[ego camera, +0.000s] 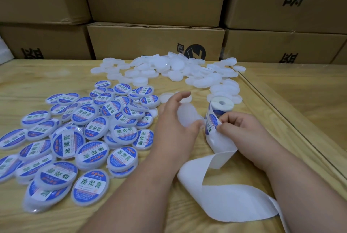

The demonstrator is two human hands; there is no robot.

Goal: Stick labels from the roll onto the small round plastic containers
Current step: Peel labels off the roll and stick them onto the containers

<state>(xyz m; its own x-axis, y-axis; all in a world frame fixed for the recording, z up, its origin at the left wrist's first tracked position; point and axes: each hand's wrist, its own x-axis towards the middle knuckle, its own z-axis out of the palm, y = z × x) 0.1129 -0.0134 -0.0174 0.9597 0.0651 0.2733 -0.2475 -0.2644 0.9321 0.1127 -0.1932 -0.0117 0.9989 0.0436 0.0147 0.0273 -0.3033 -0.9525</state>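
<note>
A pale, grainy wooden table [131, 204] sits before stacked brown cardboard boxes [155, 41]. On its left lie glossy labelled containers [92, 155]; further back, a heap of plain white containers [169, 67]. The left hand [174, 127] grips one blank container [187, 117]. The right hand [242, 129] pinches a blue label [211, 124] on the label roll [221, 106], its smooth backing strip [225, 201] curling away.

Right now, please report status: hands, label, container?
Left hand holds a blank container. Right hand pinches a label, peeling it off the roll. Nothing in the way.
</note>
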